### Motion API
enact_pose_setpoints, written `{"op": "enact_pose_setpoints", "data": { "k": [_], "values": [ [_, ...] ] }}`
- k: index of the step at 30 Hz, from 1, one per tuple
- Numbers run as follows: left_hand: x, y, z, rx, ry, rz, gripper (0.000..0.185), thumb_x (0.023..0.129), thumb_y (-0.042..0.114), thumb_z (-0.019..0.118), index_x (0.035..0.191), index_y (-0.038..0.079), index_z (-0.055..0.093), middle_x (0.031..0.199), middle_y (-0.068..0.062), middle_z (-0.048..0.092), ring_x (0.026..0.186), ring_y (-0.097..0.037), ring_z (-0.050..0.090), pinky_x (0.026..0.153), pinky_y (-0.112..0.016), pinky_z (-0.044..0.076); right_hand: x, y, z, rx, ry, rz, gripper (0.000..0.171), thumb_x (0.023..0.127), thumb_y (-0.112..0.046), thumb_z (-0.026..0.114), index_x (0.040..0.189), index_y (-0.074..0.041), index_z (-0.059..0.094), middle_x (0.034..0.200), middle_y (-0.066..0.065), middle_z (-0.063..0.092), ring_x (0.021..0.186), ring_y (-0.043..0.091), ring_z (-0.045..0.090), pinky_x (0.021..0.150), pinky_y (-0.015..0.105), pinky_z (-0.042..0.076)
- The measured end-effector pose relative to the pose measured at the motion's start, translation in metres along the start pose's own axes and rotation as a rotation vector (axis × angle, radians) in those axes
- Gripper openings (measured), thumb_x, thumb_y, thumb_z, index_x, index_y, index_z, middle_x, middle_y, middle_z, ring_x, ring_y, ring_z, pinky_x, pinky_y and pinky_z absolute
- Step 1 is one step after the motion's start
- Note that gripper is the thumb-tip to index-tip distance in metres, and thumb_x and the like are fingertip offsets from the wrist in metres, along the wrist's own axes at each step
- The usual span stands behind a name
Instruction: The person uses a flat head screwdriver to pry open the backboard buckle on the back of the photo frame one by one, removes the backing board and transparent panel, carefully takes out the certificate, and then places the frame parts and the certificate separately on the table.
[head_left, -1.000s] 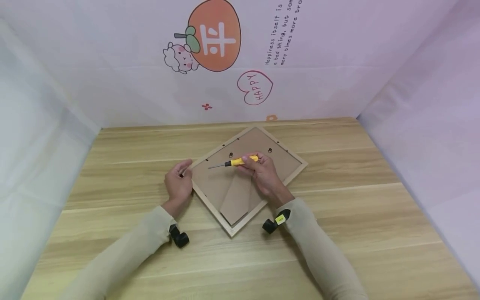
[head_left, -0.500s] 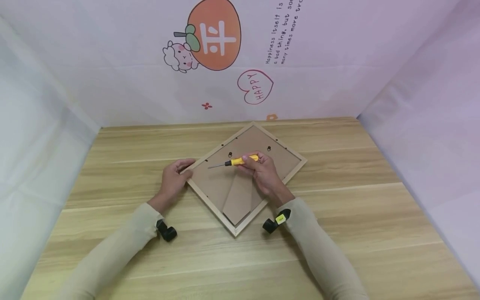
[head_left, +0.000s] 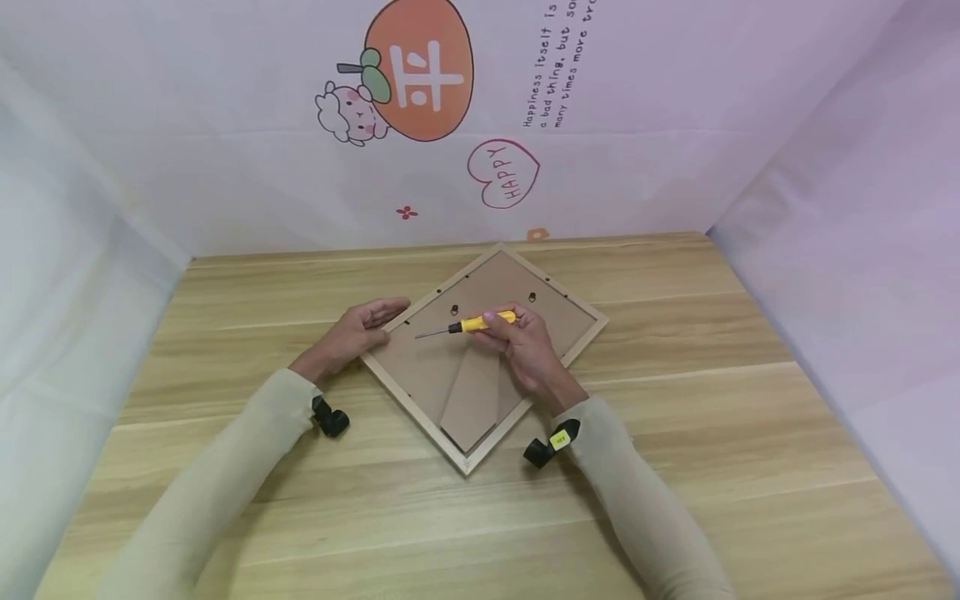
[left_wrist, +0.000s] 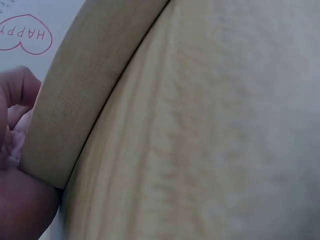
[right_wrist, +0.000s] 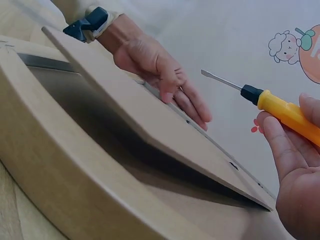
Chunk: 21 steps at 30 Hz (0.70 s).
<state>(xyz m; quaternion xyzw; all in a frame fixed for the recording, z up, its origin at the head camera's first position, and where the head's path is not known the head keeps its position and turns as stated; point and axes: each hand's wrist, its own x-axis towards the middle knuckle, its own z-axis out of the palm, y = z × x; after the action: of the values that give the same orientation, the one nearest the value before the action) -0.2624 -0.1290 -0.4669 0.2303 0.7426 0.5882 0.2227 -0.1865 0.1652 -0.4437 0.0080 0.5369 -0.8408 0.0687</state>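
Your left hand moved forward along the frame, fingers loosely straight; your right hand gripped the screwdriver.

Beyond the right hand, the backdrop shows "HAPPY" inside a red heart and, farther off, cut-off lines: "Happiness itself is", "a bad thing, but", "many times more". Beyond the left hand, a printed orange bears a sideways white "平".

A pale wood-grain tabletop, a picture frame back-up on it, apparently flat.
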Motion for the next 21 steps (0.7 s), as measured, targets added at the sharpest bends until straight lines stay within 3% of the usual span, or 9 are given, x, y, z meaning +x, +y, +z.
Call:
{"op": "enact_pose_setpoints", "data": {
  "k": [8,16,21],
  "values": [
    [-0.005,-0.005,0.004,-0.008,0.013,-0.021,0.06,0.095,-0.009,0.043,0.151,0.009,0.037,0.16,-0.008,0.033,0.147,-0.028,0.031,0.103,-0.021,0.048,0.001,0.002,0.003,0.018,0.004,-0.002,0.006,0.093,-0.006,0.064,0.098,-0.004,0.06,0.096,0.005,0.075,0.091,0.018,0.074,0.087,0.027,0.059],
    [-0.024,-0.005,0.021,0.002,0.128,-0.032,0.06,0.094,-0.006,0.047,0.15,0.012,0.039,0.159,-0.002,0.035,0.147,-0.022,0.032,0.113,-0.029,0.038,0.002,0.002,0.002,0.034,0.001,-0.009,0.006,0.094,-0.006,0.063,0.098,-0.004,0.06,0.096,0.005,0.076,0.09,0.018,0.075,0.084,0.026,0.06],
    [-0.037,-0.007,0.037,-0.053,0.212,-0.048,0.065,0.091,-0.01,0.046,0.152,0.01,0.036,0.159,-0.006,0.033,0.144,-0.027,0.038,0.107,-0.029,0.045,0.002,0.002,0.002,0.035,-0.01,-0.016,0.006,0.094,-0.008,0.063,0.097,-0.003,0.06,0.098,0.005,0.077,0.091,0.018,0.075,0.085,0.027,0.059]
  ]
}}
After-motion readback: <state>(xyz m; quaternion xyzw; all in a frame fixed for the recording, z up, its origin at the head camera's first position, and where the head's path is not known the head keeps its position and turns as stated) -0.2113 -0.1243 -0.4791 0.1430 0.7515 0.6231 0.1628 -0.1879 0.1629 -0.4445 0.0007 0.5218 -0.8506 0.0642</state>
